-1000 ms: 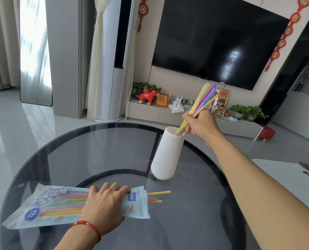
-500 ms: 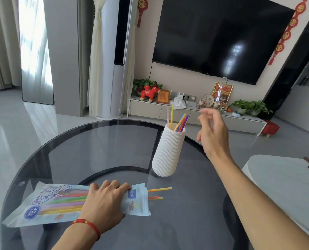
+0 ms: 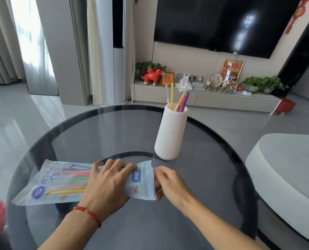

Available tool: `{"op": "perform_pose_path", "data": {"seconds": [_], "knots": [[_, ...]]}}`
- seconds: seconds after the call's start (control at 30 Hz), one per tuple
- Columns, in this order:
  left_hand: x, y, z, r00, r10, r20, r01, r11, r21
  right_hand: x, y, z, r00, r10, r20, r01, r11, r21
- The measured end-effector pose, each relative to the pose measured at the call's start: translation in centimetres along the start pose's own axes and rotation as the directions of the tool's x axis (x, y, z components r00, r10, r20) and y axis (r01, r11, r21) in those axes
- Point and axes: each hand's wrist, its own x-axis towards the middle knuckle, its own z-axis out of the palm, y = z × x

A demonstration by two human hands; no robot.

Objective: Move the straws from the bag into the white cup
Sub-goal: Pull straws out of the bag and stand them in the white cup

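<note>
**Light, springy straws, a slick bag**

The bag (image 3: pixel 63 181), thin crinkly printed film, lies flat on the smoky glass worktop (image 3: pixel 114 127), coloured straws (image 3: pixel 69 184) showing through it. The left hand (image 3: pixel 106 184) presses palm-down on it, fingers spread, pinning it. The right hand (image 3: pixel 170 183) sits at the bag's open mouth, fingers curled toward it; whether they pinch anything I cannot tell (motion blur). Straws should feel feather-light, smooth and easily kinked, so take them near the ends as a loose bundle. Farther right, the ribbed white cup (image 3: pixel 170 134) stands upright, tall and narrow, with several straws inside.
</note>
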Motion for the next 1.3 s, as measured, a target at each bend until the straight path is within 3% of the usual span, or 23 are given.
{"op": "perform_pose_path", "data": {"seconds": [0.07,0.17,0.37,0.47,0.53,0.63,0.7,0.97,1.1,1.17,1.3], "knots": [[0.2,0.3,-0.1,0.999,0.036,-0.004,-0.036,0.996,0.083,-0.5,0.5,1.4,1.0,-0.018,0.009,0.017,1.0,0.02],[0.5,0.5,0.0,0.997,0.072,0.014,-0.073,0.981,0.18,-0.4,1.1,2.0,0.996,-0.009,-0.09,0.016,0.997,0.071],[0.3,-0.4,0.3,0.999,-0.018,0.039,0.012,0.99,0.14,0.8,0.7,-1.2,0.983,0.02,-0.184,0.018,0.979,0.202],[0.4,-0.5,0.4,0.997,-0.018,0.073,0.006,0.989,0.151,0.6,0.8,-1.5,0.995,0.047,-0.089,-0.014,0.941,0.339],[0.5,-0.1,0.4,0.997,0.005,0.08,-0.018,0.986,0.166,0.4,0.8,-0.8,0.999,-0.013,-0.045,0.025,0.961,0.275],[0.3,0.2,0.6,0.997,0.025,0.072,-0.035,0.989,0.143,0.4,0.9,0.3,0.986,-0.123,-0.114,0.134,0.987,0.093],[0.1,0.1,0.6,0.997,0.033,0.072,-0.042,0.99,0.134,0.5,1.0,0.6,0.982,-0.144,-0.12,0.154,0.985,0.08],[0.2,-1.3,0.0,0.996,-0.034,0.084,0.026,0.995,0.092,1.5,1.1,-3.4,0.989,-0.024,-0.148,0.065,0.958,0.281],[0.2,-1.2,-0.1,0.996,-0.016,0.09,0.01,0.997,0.073,1.1,1.1,-3.7,0.998,0.026,-0.053,0.001,0.89,0.456],[0.2,-1.0,-0.1,0.994,-0.009,0.109,0.0,0.997,0.075,1.0,0.9,-2.8,0.999,0.013,-0.037,0.004,0.899,0.438],[0.1,-1.4,-0.2,0.989,-0.036,0.142,0.026,0.997,0.077,1.3,0.3,-3.0,0.989,-0.04,-0.143,0.089,0.931,0.355]]}}
